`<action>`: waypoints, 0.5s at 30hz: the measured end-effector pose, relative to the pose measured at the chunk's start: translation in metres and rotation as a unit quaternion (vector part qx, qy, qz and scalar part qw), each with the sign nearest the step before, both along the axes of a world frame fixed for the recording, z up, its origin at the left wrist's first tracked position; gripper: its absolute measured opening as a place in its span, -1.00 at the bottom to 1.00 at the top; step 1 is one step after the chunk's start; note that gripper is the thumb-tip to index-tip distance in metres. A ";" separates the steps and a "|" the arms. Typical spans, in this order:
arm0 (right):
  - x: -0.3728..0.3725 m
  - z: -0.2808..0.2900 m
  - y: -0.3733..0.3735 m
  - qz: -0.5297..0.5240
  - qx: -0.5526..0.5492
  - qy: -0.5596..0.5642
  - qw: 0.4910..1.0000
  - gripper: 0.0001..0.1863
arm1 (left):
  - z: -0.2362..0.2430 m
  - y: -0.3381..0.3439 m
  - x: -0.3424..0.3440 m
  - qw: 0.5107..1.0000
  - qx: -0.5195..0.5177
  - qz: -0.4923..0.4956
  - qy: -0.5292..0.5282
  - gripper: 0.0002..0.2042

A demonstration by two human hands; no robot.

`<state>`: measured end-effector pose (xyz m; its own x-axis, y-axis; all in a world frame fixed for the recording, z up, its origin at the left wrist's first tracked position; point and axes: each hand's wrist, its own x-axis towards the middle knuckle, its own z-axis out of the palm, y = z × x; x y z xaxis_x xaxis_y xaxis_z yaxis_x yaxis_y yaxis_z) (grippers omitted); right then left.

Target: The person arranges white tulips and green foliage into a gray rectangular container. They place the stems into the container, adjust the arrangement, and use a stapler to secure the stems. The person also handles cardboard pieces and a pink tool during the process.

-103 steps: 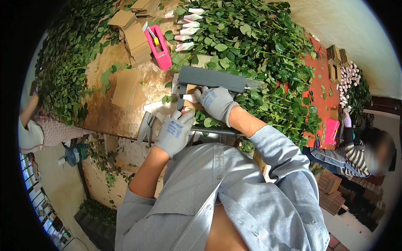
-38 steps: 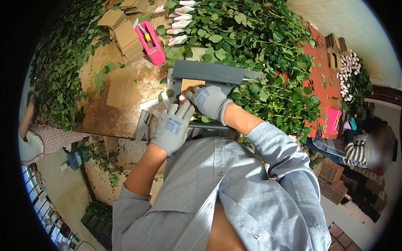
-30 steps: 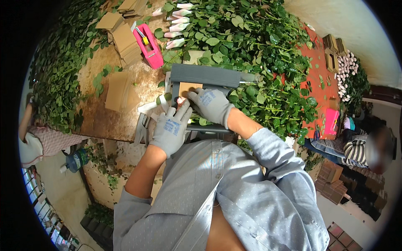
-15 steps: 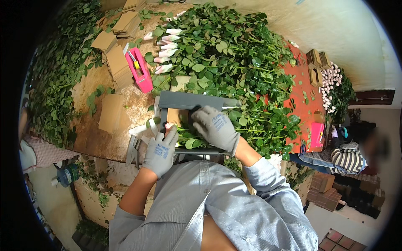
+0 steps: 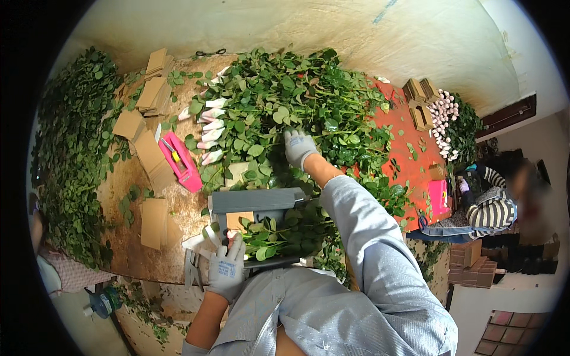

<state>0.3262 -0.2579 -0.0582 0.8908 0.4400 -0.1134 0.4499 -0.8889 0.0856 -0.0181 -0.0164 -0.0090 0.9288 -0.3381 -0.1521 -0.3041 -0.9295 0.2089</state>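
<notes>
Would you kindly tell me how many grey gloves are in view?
2: one on the left hand, by a pink bud at the dark grey frame; one on the right hand, at the heap of leafy stems. Any under that heap would be hidden.

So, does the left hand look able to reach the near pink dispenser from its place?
Probably yes: the left hand, at the bud, could stretch forward between the grey stand and the flat cardboard to the dispenser; only low white strips seem in the way.
</notes>
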 end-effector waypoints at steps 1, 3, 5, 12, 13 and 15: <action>-0.001 0.001 0.002 -0.010 -0.069 0.038 0.997 -0.67 | -0.002 0.001 0.001 1.000 0.007 -0.002 -0.008 -0.39; -0.011 0.003 0.006 0.023 -0.148 0.010 0.989 -0.68 | 0.005 -0.001 0.002 1.000 -0.002 0.002 -0.012 -0.40; -0.021 0.007 0.006 0.042 -0.185 0.007 0.982 -0.69 | 0.006 -0.001 0.002 1.000 -0.004 -0.002 -0.019 -0.41; -0.043 0.007 -0.029 0.142 -0.155 0.010 0.978 -0.75 | 0.002 0.001 0.001 1.000 -0.021 -0.004 -0.021 -0.40; -0.046 0.018 -0.032 0.146 -0.162 0.005 0.976 -0.75 | 0.005 0.001 0.002 1.000 -0.023 -0.003 -0.014 -0.39; -0.047 0.046 -0.036 0.145 -0.143 0.061 0.977 -0.78 | 0.009 0.002 0.000 1.000 -0.020 -0.002 -0.003 -0.37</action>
